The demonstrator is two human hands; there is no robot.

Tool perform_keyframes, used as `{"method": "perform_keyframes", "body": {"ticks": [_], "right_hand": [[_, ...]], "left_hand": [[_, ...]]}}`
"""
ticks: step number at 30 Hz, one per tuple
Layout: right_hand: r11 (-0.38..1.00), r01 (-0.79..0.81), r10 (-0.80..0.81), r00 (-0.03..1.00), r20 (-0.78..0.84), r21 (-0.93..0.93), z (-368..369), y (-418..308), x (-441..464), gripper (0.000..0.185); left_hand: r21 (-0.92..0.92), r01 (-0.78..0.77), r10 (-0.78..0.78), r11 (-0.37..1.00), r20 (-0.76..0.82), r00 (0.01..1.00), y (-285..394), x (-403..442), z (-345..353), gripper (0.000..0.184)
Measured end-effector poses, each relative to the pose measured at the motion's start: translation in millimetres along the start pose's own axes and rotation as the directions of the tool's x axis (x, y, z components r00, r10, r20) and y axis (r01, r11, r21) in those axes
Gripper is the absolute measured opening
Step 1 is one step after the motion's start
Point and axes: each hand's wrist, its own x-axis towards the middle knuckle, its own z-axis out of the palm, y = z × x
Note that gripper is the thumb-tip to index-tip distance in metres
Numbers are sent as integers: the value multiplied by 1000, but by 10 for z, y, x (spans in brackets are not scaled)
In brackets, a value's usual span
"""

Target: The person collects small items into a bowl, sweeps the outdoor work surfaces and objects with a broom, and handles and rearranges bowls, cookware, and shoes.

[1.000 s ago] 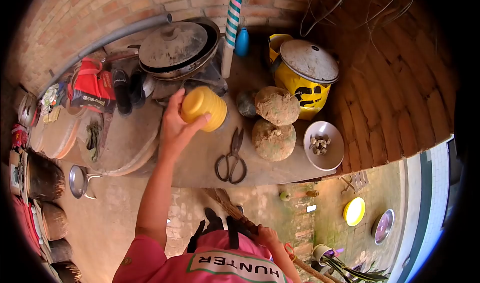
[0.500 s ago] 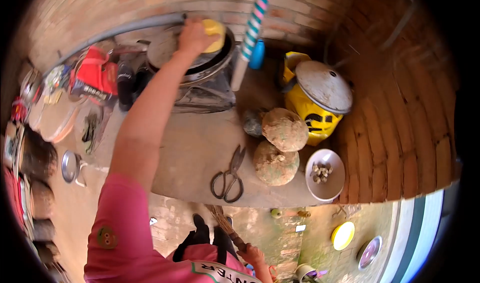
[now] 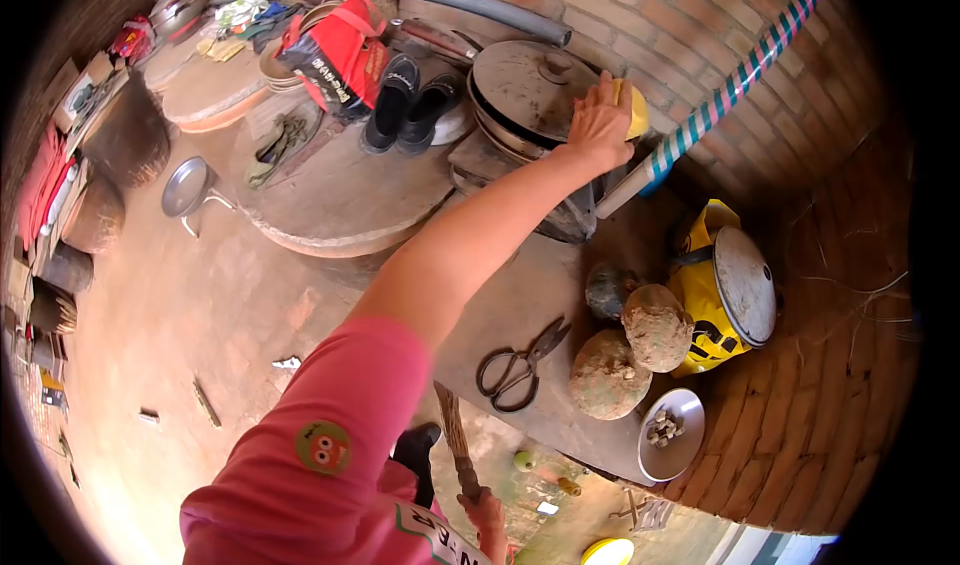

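Clutching yellow container (image 3: 639, 113) beside lidded wok (image 3: 525, 90), left hand (image 3: 600, 127) wraps it, likely for control; right hand (image 3: 486, 514) grips broom (image 3: 456, 435) well apart from wok.

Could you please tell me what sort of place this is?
It looks like a rustic household cooking or storage space: a lidded pan near a brick wall, with a bowl on the counter.

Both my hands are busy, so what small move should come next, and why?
Probably lower the yellow container gently until you feel support: your left hand holds it by the lid's edge, and its underside is hidden. Your right hand grips the broom, so it isn't free to steady anything.
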Motion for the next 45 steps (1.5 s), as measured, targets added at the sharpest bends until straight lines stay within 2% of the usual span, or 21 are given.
{"method": "perform_keyframes", "body": {"ticks": [1,2,4,6,8,10,12,14,16,19,22,25,28,31,34,38,41,43,45], "right_hand": [[999,42,-42,999,-15,-16,24,60,18,60],[996,85,-86,996,-30,-29,78,143,74,60],[993,111,-112,994,-18,-50,86,187,124,62],[996,73,-71,997,32,-59,53,118,138,65],[993,103,-101,994,49,-60,76,140,154,66],[993,87,-81,994,74,-80,51,96,138,67],[988,55,-40,993,109,-143,-15,2,101,66],[979,80,-62,993,100,-189,38,-11,104,66],[970,124,-112,991,69,-208,-9,-135,12,63],[967,173,-168,985,43,-184,-51,-355,-155,57],[970,206,-207,978,13,-125,-79,-712,-386,52],[961,263,-265,964,-12,-89,-189,-1250,-564,47],[938,343,-345,938,-36,-49,-183,-1695,-598,44],[911,412,-411,909,-74,-9,-296,-2197,-718,40],[874,481,-474,875,-101,62,-558,-2655,-938,37],[854,514,-506,856,-108,81,-821,-2806,-1280,49],[835,535,-523,844,-122,127,-1057,-2763,-1525,53],[829,538,-523,843,-127,153,-1217,-2742,-1686,53],[836,523,-503,851,-148,166,-1392,-2780,-1886,54]], "left_hand": [[-24,-42,41,999,-33,999,31,-112,-67,87],[-28,-108,103,994,-150,983,39,-296,-140,73],[-191,-70,74,979,14,997,17,-702,-459,62],[-182,-149,136,972,-82,987,-197,-1231,-520,44],[-194,-110,121,975,45,992,-483,-1710,-668,31],[-52,-56,65,997,190,980,-857,-2019,-900,26],[42,20,-29,999,221,975,-1283,-2099,-1090,27],[237,90,-142,967,213,967,-1580,-2001,-1343,31],[315,-2,-29,949,94,995,-1993,-1829,-1408,42],[474,31,-113,880,146,983,-2372,-1517,-1369,60],[516,55,-259,855,332,907,-2646,-1295,-1299,69],[410,8,-220,912,473,853,-2920,-1130,-1225,70],[368,9,-188,930,453,871,-3054,-1096,-1183,62],[328,108,-258,938,457,851,-3093,-1050,-1195,45],[239,76,-166,968,382,909,-3282,-1046,-1081,27],[153,86,-124,984,257,959,-3329,-869,-1294,26],[-58,-39,49,998,192,980,-3406,-695,-1614,25],[-194,68,-14,979,265,964,-3362,-570,-1935,27],[-353,90,-5,931,233,972,-3382,-498,-2252,26]]}}
